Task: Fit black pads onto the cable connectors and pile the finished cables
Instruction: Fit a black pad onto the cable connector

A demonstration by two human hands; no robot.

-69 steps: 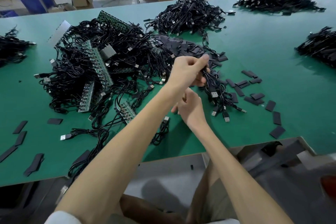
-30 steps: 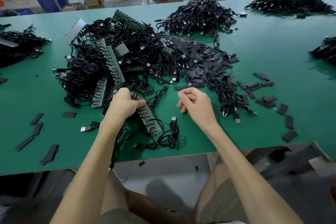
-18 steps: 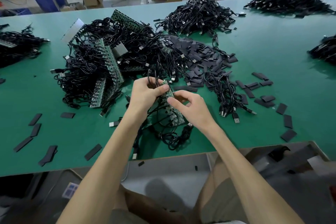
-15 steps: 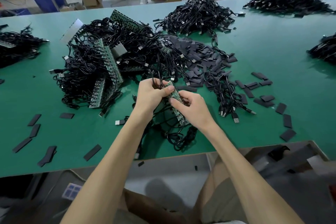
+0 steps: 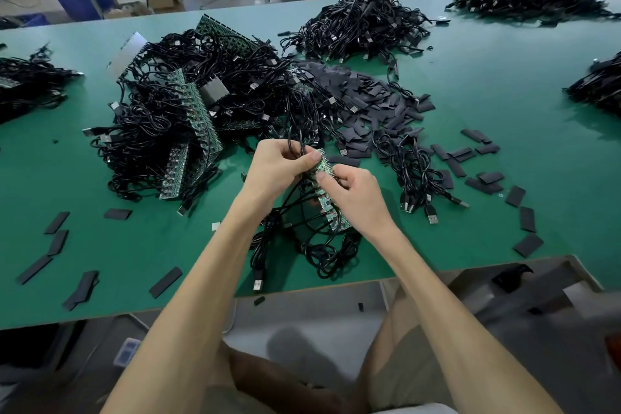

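Left hand (image 5: 277,168) gripped the top end of a green connector strip (image 5: 333,214), fingers curled round it and a few leads, thumb lying along the strip. Right hand (image 5: 358,193) pinched the same strip just below, thumb tip on the board, other fingers curled behind it. Strip was tilted and held off the green table (image 5: 504,94), above its near edge. Black cables (image 5: 322,245) hung from the strip and looped on the table under the hands; one USB plug (image 5: 258,284) lay close to the edge. Big tangle of cables and more strips (image 5: 188,118) sat left of the hands. Heap of black pads (image 5: 363,101) lay just beyond the hands, and a small cable bundle (image 5: 415,175) lay just right of them. Loose pads (image 5: 484,178) were scattered to the right, more of them (image 5: 57,240) to the left. Another cable pile (image 5: 359,23) sat farther back.
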